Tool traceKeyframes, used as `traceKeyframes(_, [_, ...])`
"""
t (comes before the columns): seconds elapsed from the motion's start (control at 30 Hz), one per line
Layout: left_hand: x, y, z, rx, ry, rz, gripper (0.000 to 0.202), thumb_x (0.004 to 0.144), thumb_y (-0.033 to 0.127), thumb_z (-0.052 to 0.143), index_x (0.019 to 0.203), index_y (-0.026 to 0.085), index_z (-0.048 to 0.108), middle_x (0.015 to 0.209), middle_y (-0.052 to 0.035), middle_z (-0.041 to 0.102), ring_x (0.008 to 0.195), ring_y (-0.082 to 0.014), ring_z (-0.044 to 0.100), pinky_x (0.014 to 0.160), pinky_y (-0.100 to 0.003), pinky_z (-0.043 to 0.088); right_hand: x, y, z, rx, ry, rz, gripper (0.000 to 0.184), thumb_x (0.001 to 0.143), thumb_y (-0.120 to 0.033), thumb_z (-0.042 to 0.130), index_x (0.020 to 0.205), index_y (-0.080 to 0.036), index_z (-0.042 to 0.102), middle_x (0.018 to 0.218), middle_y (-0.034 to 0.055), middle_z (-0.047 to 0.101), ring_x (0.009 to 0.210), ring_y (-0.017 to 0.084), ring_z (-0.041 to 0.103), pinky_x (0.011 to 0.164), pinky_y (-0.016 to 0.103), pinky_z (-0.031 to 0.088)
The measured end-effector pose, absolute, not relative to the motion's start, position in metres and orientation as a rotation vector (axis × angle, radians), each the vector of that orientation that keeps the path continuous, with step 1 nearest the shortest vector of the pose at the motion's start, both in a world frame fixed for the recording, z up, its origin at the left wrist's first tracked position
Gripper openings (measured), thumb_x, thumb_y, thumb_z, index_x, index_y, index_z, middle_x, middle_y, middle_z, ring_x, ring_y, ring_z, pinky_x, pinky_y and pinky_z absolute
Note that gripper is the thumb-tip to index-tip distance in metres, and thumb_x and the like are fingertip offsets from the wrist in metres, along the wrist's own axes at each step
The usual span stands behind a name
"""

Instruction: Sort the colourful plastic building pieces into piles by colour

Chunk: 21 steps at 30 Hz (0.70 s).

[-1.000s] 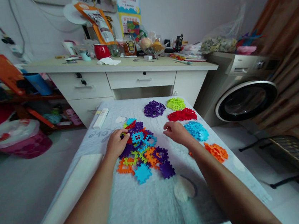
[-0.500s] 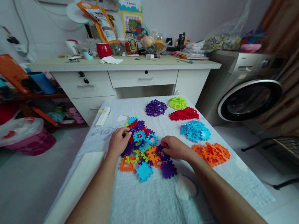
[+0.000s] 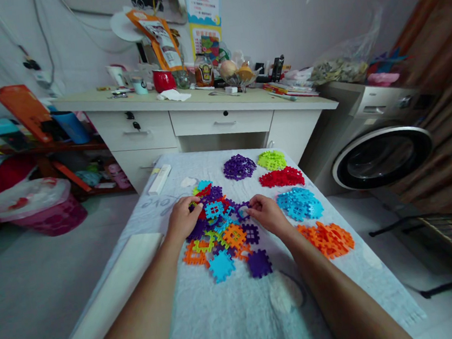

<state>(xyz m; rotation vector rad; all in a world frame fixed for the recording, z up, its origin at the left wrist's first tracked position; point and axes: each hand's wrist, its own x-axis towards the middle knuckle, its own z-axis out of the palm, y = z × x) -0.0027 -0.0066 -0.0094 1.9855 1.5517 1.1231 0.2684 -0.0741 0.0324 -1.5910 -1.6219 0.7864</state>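
Note:
A mixed heap of plastic interlocking building tiles in several colours lies mid-table. At its left edge is my left hand, fingers curled together over red and purple tiles; what they pinch is hidden. My right hand, at the heap's right side, pinches a purple tile between thumb and fingers. Below it lie a purple window-like tile and a solid purple tile. A solid blue tile and an orange tile lie at the heap's near side.
Single-colour piles stand on the right: purple, green, red, blue and orange. A white box-like object lies back left. Beyond are a cluttered desk and a washing machine.
My right hand has moved up and away from me, now with a purple tile in its fingers. The window-like purple tile below has come into view. My left hand stays at the heap.

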Motion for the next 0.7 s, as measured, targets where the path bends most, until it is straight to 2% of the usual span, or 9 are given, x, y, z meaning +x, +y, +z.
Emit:
traceKeyframes(0.2, [-0.002, -0.005, -0.01, 1.989, 1.556, 1.12, 0.026, 0.08, 0.04, 0.054, 0.093, 0.021, 0.067, 0.102, -0.0067, 0.069, 0.102, -0.0247, 0.063, 0.097, -0.041, 0.047, 0.269, -0.021, 0.044, -1.442, -1.242, 0.954, 0.022, 0.07, -0.031, 0.069, 0.076, -0.02, 0.051, 0.055, -0.0075, 0.051, 0.049, 0.01, 0.052, 0.047, 0.02, 0.039])
traceKeyframes(0.33, [-0.003, -0.004, -0.01, 1.992, 1.562, 1.122, 0.023, 0.08, 0.038, 0.055, 0.092, 0.022, 0.068, 0.101, -0.0064, 0.069, 0.102, -0.025, 0.063, 0.096, -0.042, 0.048, 0.263, 0.02, 0.047, -1.454, -0.988, 0.982, 0.023, 0.068, -0.018, 0.07, 0.07, -0.019, 0.047, 0.052, -0.008, 0.051, 0.047, 0.009, 0.055, 0.044, 0.018, 0.042])
traceKeyframes(0.47, [-0.002, -0.004, -0.011, 1.984, 1.552, 1.143, 0.022, 0.081, 0.036, 0.055, 0.091, 0.021, 0.067, 0.101, -0.0065, 0.069, 0.101, -0.0253, 0.063, 0.096, -0.043, 0.048, 0.258, 0.053, 0.048, -1.527, -0.808, 0.931, 0.025, 0.071, -0.008, 0.068, 0.078, -0.019, 0.048, 0.053, -0.0091, 0.051, 0.043, 0.008, 0.054, 0.039, 0.015, 0.04])
traceKeyframes(0.57, [-0.002, -0.004, -0.011, 1.98, 1.55, 1.15, 0.021, 0.081, 0.035, 0.056, 0.092, 0.021, 0.067, 0.101, -0.0065, 0.069, 0.102, -0.025, 0.063, 0.097, -0.043, 0.047, 0.256, 0.072, 0.049, -1.529, -0.729, 0.906, 0.029, 0.073, -0.005, 0.068, 0.083, -0.02, 0.045, 0.053, -0.0095, 0.051, 0.041, 0.008, 0.053, 0.037, 0.014, 0.04])
traceKeyframes(0.7, [-0.001, -0.005, -0.01, 1.975, 1.56, 1.141, 0.019, 0.082, 0.034, 0.056, 0.092, 0.022, 0.067, 0.102, -0.0056, 0.069, 0.101, -0.0238, 0.062, 0.096, -0.041, 0.047, 0.254, 0.091, 0.046, -1.519, -0.683, 0.923, 0.035, 0.072, -0.004, 0.07, 0.082, -0.021, 0.041, 0.054, -0.0107, 0.05, 0.043, 0.008, 0.055, 0.04, 0.015, 0.046])
